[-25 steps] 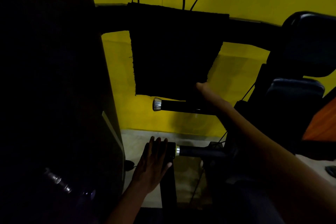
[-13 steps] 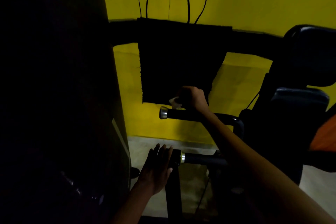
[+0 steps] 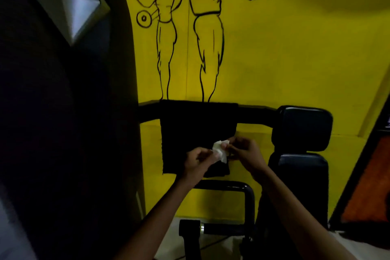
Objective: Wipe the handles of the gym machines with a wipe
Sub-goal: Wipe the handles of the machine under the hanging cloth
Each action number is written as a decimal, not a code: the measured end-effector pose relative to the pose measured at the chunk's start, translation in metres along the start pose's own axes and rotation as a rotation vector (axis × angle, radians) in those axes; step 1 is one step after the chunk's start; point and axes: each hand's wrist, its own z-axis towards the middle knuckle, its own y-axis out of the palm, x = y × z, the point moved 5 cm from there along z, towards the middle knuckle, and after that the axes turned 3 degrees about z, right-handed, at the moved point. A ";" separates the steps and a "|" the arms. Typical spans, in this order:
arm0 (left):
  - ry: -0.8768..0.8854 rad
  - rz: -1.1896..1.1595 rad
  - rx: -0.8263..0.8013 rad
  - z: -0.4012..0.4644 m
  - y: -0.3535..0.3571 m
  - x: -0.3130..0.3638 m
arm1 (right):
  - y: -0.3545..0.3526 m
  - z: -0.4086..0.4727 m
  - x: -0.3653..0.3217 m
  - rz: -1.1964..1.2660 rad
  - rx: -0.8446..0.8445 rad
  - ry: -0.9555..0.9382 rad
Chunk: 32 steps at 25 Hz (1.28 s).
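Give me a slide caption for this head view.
Both hands, left and right, hold a white wipe above the handles.

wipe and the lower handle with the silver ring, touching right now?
Apart. The head view shows the white wipe held up between the left hand and right hand, with yellow wall and a black bar between it and the lower handle.

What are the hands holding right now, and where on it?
A white wipe, pinched between both hands: left hand at its lower edge, right hand at its upper right.

A black cloth (image 3: 190, 133) hangs draped over the machine's horizontal bar (image 3: 253, 114).
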 end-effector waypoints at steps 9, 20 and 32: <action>0.216 0.093 -0.039 0.012 0.001 0.035 | -0.036 -0.020 -0.044 -0.091 0.083 0.018; 0.183 0.139 -0.257 0.002 0.008 0.025 | -0.047 -0.024 -0.049 0.038 0.086 0.098; 0.155 -0.041 -0.332 0.005 0.031 0.043 | -0.046 -0.022 -0.065 -0.030 -0.076 0.012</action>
